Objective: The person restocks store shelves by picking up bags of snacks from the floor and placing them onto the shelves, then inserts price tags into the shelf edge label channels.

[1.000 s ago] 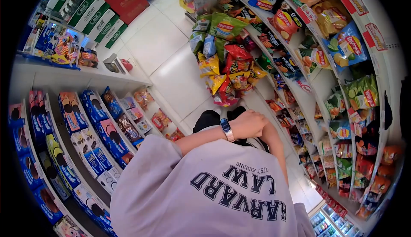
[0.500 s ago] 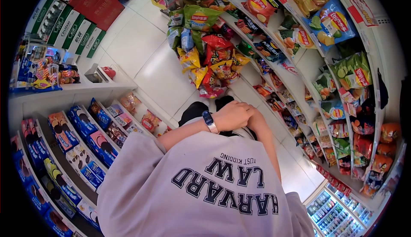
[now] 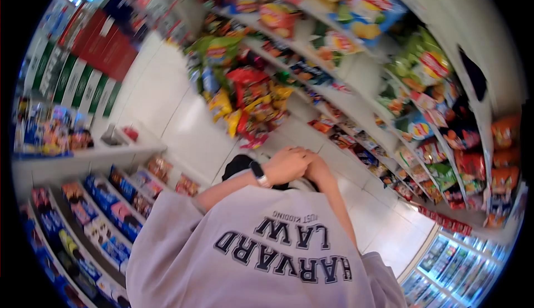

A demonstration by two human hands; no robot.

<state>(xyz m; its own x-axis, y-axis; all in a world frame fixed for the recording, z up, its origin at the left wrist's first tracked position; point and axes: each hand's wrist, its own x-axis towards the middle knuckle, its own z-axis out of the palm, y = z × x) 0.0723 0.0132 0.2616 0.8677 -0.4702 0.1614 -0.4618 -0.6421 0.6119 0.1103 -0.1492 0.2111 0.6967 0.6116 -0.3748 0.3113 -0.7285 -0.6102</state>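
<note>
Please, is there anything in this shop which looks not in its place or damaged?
One thing, perhaps: a bulging cluster of snack bags juts into the aisle beside the shelves, rather than sitting in rows. It may be a display. I see no spill; blur could hide small damage.

Two hands [image 3: 288, 165], one wristband [image 3: 259, 173], one printed shirt [image 3: 245, 274].
</note>
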